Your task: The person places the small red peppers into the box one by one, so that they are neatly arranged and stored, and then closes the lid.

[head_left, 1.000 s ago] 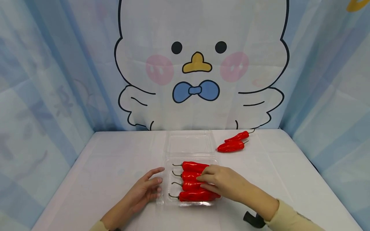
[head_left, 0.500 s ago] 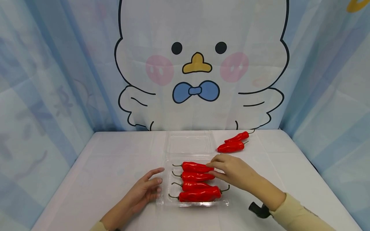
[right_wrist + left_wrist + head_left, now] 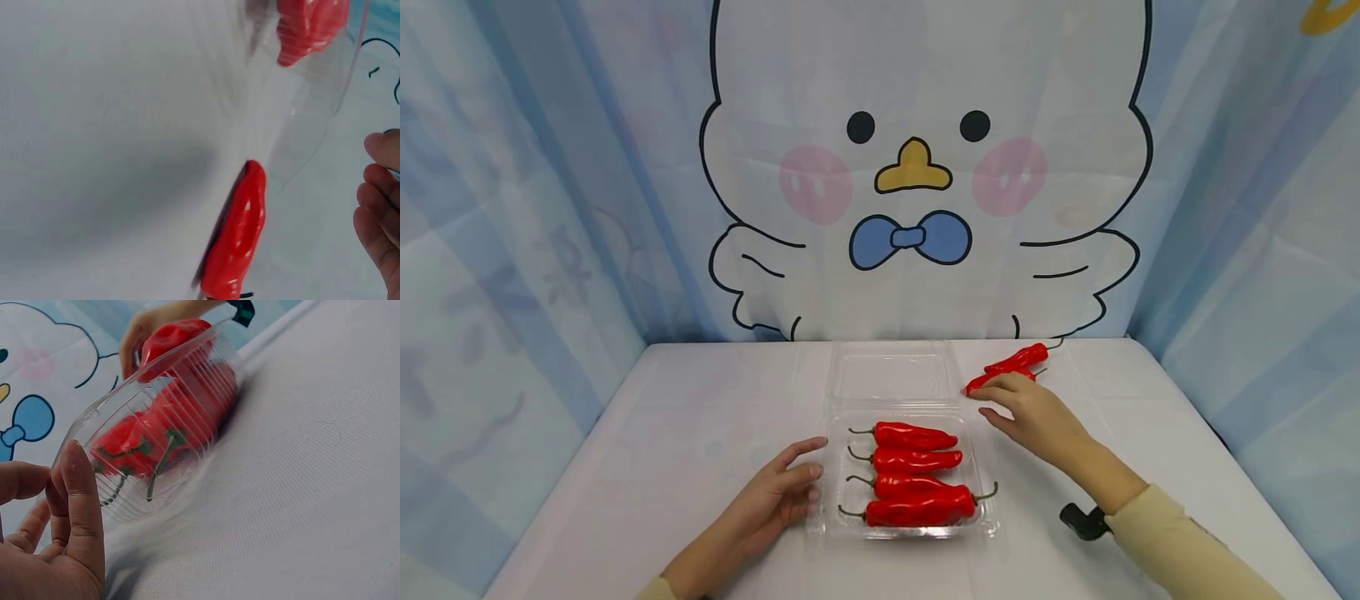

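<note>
In the head view, a clear plastic clamshell box (image 3: 987,527) holds several red chili peppers (image 3: 917,436) lying side by side. Most stems point left; one at the front right points right. My left hand (image 3: 767,500) rests at the box's left edge, fingers relaxed; the left wrist view has its fingertips against the box wall (image 3: 81,428). Over at the back right, my right hand (image 3: 1037,417) hovers by two loose chili peppers (image 3: 1028,358), partly covering the nearer one. Its fingers hold nothing. The right wrist view shows one loose pepper (image 3: 236,240) on the table, apart from the fingers (image 3: 375,212).
The box's lid (image 3: 891,377) lies folded back on the white table (image 3: 722,400). A cartoon-printed curtain (image 3: 925,292) stands behind the table and on both sides. A black device (image 3: 1084,522) is beneath my right wrist.
My right hand has left the peppers in the box and moved back and right to the loose ones. The left hand has stayed at the box's edge.
</note>
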`<state>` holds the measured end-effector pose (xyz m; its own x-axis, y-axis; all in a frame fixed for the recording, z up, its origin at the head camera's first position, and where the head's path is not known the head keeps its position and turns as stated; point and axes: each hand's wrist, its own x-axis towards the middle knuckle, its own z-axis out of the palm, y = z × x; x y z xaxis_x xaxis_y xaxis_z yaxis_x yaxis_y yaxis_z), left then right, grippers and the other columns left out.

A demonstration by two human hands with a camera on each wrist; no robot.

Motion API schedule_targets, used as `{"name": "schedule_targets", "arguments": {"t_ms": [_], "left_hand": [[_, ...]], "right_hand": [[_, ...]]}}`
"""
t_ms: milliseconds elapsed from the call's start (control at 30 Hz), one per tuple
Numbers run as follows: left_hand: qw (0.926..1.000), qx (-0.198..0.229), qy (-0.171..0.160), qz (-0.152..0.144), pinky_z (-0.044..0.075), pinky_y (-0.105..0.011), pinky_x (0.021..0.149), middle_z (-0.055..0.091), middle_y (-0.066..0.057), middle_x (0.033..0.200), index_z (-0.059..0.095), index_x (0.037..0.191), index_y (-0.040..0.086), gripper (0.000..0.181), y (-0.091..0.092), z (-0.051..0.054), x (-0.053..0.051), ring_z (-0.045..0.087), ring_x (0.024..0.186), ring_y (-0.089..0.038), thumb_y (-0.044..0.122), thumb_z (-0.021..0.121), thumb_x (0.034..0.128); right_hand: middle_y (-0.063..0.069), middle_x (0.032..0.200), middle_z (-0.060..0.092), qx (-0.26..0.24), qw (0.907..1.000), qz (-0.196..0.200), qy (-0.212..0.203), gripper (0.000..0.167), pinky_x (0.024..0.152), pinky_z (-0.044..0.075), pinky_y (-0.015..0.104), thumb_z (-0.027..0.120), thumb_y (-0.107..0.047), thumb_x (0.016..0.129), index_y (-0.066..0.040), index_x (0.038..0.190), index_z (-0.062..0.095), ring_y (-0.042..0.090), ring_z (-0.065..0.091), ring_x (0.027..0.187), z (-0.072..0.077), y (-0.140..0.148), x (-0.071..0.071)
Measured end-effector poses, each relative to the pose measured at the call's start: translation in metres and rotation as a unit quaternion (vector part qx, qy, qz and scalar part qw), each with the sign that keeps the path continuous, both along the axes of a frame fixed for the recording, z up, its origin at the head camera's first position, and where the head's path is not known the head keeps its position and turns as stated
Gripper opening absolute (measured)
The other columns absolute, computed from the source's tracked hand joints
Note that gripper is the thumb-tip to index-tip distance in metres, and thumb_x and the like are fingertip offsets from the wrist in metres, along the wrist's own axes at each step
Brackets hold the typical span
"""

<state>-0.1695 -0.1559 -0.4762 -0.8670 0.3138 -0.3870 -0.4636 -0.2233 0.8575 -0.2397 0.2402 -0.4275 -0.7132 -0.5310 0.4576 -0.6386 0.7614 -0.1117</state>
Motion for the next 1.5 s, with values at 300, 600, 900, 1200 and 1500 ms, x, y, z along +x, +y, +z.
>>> {"name": "schedule_targets", "arguments": {"t_ms": [300, 600, 900, 1200, 1500], "left_hand": [[1.0000, 0.002, 0.000, 0.001, 0.055, -0.022, 0.064, 0.057, 0.003, 0.088, 0.038, 0.155, 0.011, 0.056, 0.000, 0.000, 0.000, 0.059, 0.071, -0.006, 0.014, 0.060, 0.1036], [1.0000, 0.003, -0.001, 0.003, 0.054, -0.022, 0.065, 0.057, 0.003, 0.089, 0.037, 0.155, 0.010, 0.057, 0.000, 0.000, -0.001, 0.059, 0.072, -0.007, 0.013, 0.060, 0.1034], [0.9998, 0.018, -0.002, 0.000, 0.055, -0.021, 0.065, 0.058, 0.004, 0.086, 0.036, 0.155, 0.010, 0.056, -0.001, -0.001, 0.000, 0.059, 0.071, -0.006, 0.012, 0.059, 0.1041], [0.9998, 0.021, 0.000, -0.006, 0.055, -0.021, 0.066, 0.057, 0.003, 0.086, 0.036, 0.155, 0.010, 0.056, 0.000, 0.000, 0.001, 0.059, 0.071, -0.006, 0.012, 0.058, 0.1043], [0.9997, 0.024, 0.001, -0.008, 0.055, -0.021, 0.066, 0.058, 0.003, 0.084, 0.035, 0.156, 0.009, 0.056, 0.000, 0.000, 0.001, 0.059, 0.070, -0.006, 0.011, 0.057, 0.1048]], "right_hand": [[0.018, 0.130, 0.065, -0.021, 0.9948, -0.075, -0.065, 0.060, 0.090, 0.059, 0.052, 0.088, -0.011, 0.081, -0.009, 0.137, 0.065, 0.037, 0.065, 0.116, -0.014, 0.024, -0.020], [0.021, 0.136, 0.061, -0.009, 0.9879, -0.108, -0.112, 0.058, 0.098, 0.055, 0.057, 0.085, -0.014, 0.085, -0.008, 0.138, 0.063, 0.042, 0.059, 0.123, -0.026, 0.033, -0.033], [0.019, 0.134, 0.063, 0.010, 0.9859, -0.115, -0.121, 0.054, 0.103, 0.051, 0.059, 0.086, -0.016, 0.084, -0.008, 0.133, 0.067, 0.042, 0.059, 0.124, -0.035, 0.031, -0.044], [0.020, 0.136, 0.062, 0.014, 0.9809, -0.127, -0.147, 0.050, 0.107, 0.048, 0.059, 0.082, -0.015, 0.087, -0.006, 0.133, 0.066, 0.042, 0.056, 0.129, -0.038, 0.031, -0.050], [0.022, 0.132, 0.065, 0.003, 0.9762, -0.143, -0.163, 0.039, 0.106, 0.048, 0.059, 0.079, -0.005, 0.088, -0.004, 0.126, 0.068, 0.044, 0.058, 0.126, -0.041, 0.027, -0.055]]}}
